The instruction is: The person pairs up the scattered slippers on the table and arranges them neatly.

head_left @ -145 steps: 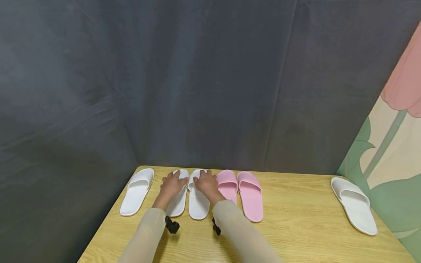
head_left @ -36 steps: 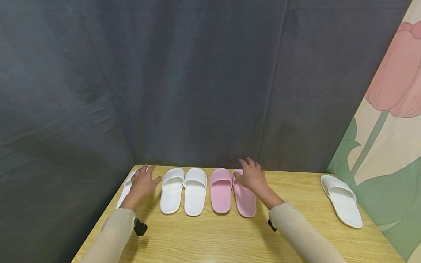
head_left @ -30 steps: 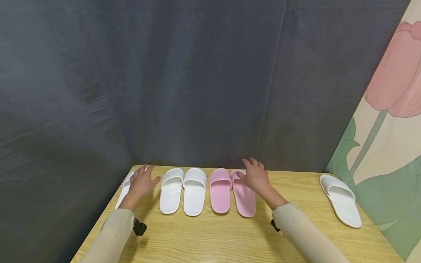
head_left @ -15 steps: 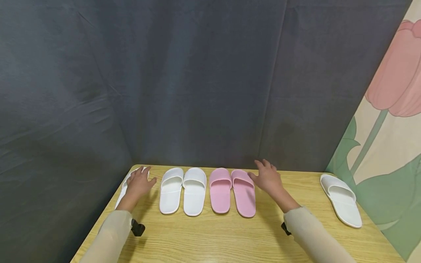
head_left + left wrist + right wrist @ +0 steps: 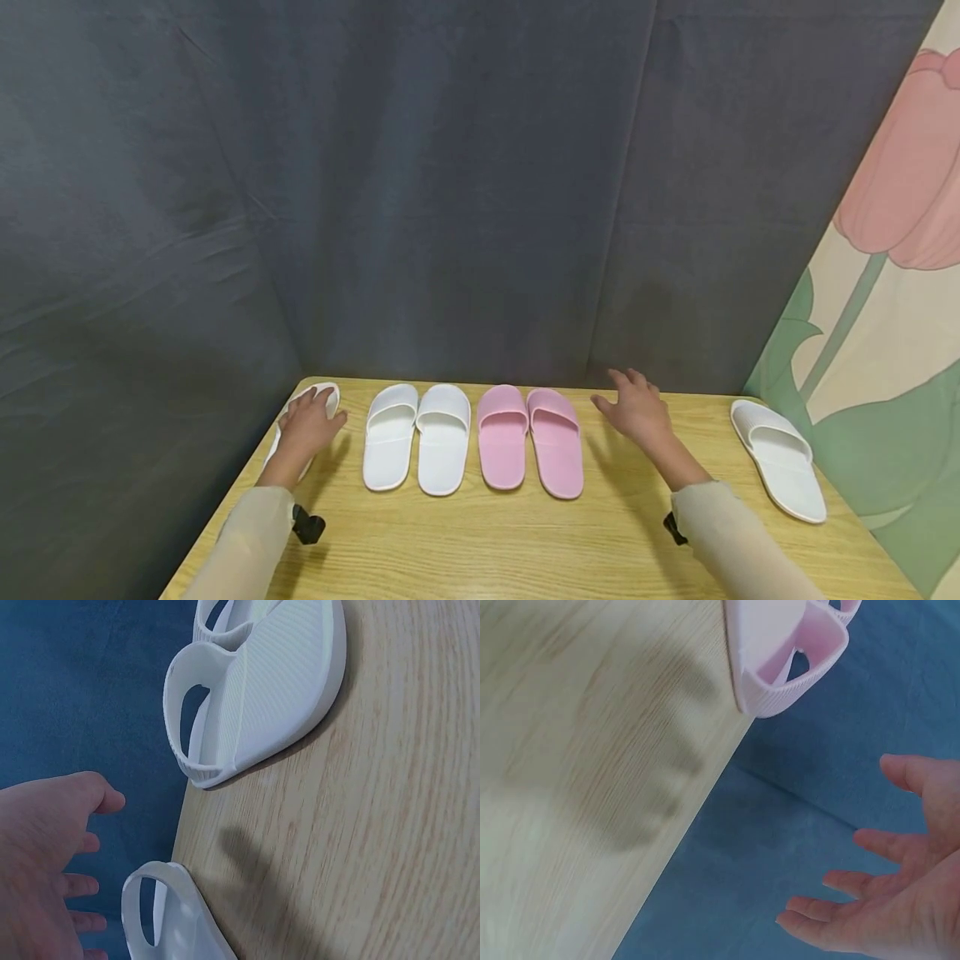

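Observation:
My left hand (image 5: 306,427) hovers over the lone white slipper (image 5: 331,399) at the table's far-left corner, partly covering it in the head view. Its fingers are spread and hold nothing; the left wrist view shows that slipper (image 5: 180,930) just beyond the fingertips. In the middle lie a white pair, left slipper (image 5: 387,458) and right slipper (image 5: 442,458), toes toward the back. Beside them is a pink pair, left slipper (image 5: 502,454) and right slipper (image 5: 558,458). Right of the pink pair, my right hand (image 5: 641,414) is raised with loosely spread fingers and nothing in it.
Another single white slipper (image 5: 783,467) lies tilted near the right end of the wooden table (image 5: 465,550). A dark cloth (image 5: 450,208) hangs behind the table and along its left side. A wall painted with a tulip (image 5: 892,183) stands at the right.
My hands have parted from the white pair. Over the last second the right hand has moved right, off the right pink slipper, while the left has drifted slightly left and nearer. The slippers stay put.

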`<state>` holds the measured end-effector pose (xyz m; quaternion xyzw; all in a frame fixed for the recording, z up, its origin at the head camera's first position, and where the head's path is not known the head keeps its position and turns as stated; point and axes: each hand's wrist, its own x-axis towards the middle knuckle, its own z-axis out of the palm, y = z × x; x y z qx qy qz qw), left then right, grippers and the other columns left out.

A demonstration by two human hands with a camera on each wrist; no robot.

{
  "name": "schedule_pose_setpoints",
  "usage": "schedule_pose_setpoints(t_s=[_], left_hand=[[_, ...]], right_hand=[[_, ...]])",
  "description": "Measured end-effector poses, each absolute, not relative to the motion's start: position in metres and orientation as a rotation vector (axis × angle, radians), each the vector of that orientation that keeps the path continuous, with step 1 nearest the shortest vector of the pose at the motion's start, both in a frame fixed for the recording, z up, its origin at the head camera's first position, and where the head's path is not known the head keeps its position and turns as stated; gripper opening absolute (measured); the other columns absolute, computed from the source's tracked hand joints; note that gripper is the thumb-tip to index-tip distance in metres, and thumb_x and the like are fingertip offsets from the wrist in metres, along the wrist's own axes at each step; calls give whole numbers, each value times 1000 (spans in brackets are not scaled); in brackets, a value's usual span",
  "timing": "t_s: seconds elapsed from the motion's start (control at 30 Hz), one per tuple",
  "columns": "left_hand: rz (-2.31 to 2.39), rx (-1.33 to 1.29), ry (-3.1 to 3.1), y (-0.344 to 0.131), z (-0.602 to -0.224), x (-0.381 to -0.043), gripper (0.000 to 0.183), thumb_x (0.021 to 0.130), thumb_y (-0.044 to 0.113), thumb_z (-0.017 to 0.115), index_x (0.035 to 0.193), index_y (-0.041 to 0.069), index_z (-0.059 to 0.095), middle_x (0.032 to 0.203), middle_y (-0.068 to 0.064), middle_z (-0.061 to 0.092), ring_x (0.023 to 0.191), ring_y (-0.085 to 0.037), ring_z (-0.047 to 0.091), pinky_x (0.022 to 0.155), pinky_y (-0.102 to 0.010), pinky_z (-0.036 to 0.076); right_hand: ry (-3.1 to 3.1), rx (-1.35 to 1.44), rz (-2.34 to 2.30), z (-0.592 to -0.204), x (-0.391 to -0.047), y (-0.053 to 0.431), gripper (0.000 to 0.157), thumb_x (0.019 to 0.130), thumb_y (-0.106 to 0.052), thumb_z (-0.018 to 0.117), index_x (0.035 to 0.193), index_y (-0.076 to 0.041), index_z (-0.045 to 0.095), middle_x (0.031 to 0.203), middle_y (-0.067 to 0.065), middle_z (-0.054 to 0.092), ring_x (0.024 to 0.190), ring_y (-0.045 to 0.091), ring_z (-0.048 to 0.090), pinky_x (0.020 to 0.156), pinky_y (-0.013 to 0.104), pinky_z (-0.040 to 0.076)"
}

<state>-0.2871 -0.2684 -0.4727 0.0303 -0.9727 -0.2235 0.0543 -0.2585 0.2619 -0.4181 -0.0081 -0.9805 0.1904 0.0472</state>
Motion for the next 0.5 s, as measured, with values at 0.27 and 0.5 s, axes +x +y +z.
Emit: schedule_pose_setpoints(t_s=[0.27,0.5], left_hand=[[-701,114,-2961,-272,-472,-287,65,97,34,58,149,-1,41,156,-37,24,140,-59,21,105,-76,21],[-694,127,-2965,-272,-475,-288,65,97,33,59,149,-1,42,156,-36,24,140,-59,21,106,-75,20]], right_hand=[[-3000,-61,586,-418,-255,283,71,100,-40,58,152,3,37,154,40,21,134,66,27,101,75,33],[-3016,-114,573,-419,-255,299,71,101,-40,56,152,5,36,154,41,21,133,67,26,101,75,34]])
